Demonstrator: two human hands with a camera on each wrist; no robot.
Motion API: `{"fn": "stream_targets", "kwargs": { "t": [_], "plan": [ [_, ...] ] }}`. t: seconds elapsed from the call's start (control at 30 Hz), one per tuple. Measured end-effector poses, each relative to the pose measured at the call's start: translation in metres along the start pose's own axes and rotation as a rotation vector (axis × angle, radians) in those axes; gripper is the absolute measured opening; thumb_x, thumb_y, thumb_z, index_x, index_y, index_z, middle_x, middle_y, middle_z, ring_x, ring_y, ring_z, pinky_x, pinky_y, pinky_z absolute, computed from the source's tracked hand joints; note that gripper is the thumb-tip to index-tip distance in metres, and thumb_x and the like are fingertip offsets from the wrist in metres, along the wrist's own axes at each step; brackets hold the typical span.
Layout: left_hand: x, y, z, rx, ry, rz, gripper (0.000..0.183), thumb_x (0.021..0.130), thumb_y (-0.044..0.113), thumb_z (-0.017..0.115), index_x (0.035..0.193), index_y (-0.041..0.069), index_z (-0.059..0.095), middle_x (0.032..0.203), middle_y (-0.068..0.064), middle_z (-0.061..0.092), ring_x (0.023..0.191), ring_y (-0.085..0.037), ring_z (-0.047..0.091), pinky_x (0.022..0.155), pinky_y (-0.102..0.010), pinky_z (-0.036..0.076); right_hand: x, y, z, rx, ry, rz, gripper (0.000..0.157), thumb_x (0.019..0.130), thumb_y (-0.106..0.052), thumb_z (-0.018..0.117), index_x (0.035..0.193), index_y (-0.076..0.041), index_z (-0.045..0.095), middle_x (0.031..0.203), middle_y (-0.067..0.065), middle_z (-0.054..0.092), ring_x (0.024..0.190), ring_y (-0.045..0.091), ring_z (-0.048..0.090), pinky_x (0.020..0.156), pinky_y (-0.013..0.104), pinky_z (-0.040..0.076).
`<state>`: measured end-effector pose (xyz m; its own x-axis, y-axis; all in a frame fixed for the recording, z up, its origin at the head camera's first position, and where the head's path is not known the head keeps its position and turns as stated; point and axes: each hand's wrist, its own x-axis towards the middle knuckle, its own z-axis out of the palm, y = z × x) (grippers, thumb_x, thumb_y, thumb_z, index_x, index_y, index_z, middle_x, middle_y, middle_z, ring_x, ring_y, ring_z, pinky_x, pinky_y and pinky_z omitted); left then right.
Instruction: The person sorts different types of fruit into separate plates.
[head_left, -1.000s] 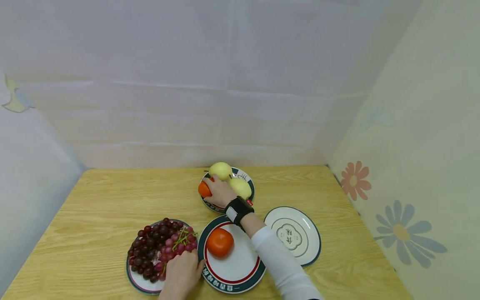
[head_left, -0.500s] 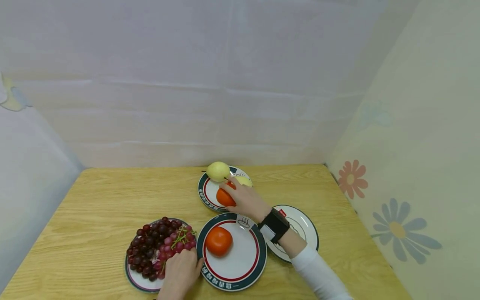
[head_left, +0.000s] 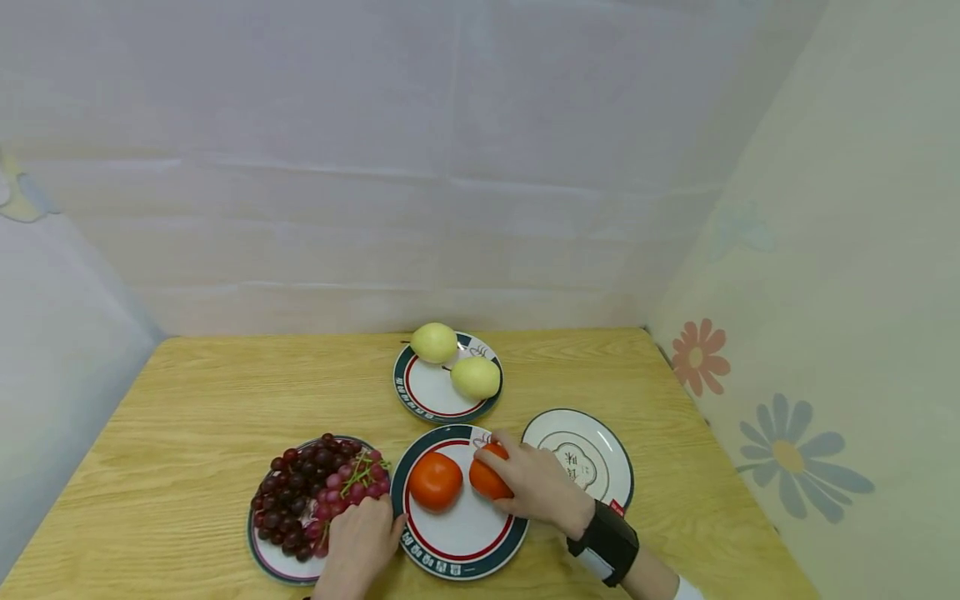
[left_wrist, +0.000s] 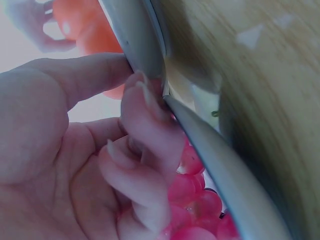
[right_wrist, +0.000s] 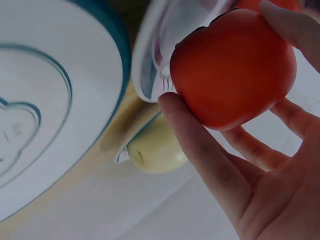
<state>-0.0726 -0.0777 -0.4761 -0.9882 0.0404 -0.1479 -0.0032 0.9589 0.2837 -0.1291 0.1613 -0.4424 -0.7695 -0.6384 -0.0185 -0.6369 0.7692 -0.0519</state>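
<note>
One tomato (right_wrist: 232,72), gripped by my right hand (head_left: 546,482), has left the far plate (head_left: 431,387) to pears (head_left: 476,379); left hand (head_left: 360,535) hold unclear.

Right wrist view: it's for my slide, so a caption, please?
Right-hand grip on a round red tomato, pale yellow pear beyond.

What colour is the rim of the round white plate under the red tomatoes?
The rim is mostly dark teal, clearest in head view.

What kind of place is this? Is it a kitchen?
Maybe a little walled-in nook indoors; I can't tell if it's a kitchen. A wooden table sits between pale walls with big flower pictures, and its plates hold grapes and a tomato.
</note>
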Motion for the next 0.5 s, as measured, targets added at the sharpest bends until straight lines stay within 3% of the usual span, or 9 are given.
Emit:
{"fn": "stream_targets", "kwargs": {
  "t": [0.2, 0.37, 0.5],
  "plan": [
    [0.0, 0.0, 0.0, 0.007, 0.017, 0.007, 0.03, 0.079, 0.031, 0.071, 0.078, 0.002, 0.065, 0.06, -0.009, 0.059, 0.049, -0.021, 0.052, 0.044, -0.035, 0.044, -0.008, -0.009, 0.01, -0.034, -0.04, -0.024, 0.06, 0.074, -0.042, 0.075, 0.128, -0.028, 0.051, 0.132, 0.01, 0.046, 0.079, 0.022, 0.061, 0.058, 0.029, 0.051],
    [0.0, 0.001, -0.001, 0.002, -0.006, -0.007, 0.03, 0.079, 0.031, 0.071, 0.078, 0.002, 0.065, 0.059, -0.008, 0.058, 0.048, -0.02, 0.051, 0.044, -0.034, 0.043, -0.009, -0.015, 0.015, -0.074, -0.053, -0.047, 0.062, 0.074, -0.042, 0.075, 0.129, -0.031, 0.048, 0.135, 0.01, 0.044, 0.083, 0.024, 0.058, 0.058, 0.027, 0.05],
    [-0.001, 0.001, -0.002, 0.001, -0.022, -0.017, 0.03, 0.08, 0.032, 0.07, 0.078, 0.002, 0.064, 0.059, -0.007, 0.057, 0.048, -0.019, 0.05, 0.045, -0.033, 0.042, -0.011, -0.014, 0.015, -0.046, -0.091, -0.047, 0.065, 0.074, -0.046, 0.074, 0.131, -0.033, 0.045, 0.138, 0.01, 0.04, 0.088, 0.025, 0.056, 0.061, 0.03, 0.05]
  ]
}}
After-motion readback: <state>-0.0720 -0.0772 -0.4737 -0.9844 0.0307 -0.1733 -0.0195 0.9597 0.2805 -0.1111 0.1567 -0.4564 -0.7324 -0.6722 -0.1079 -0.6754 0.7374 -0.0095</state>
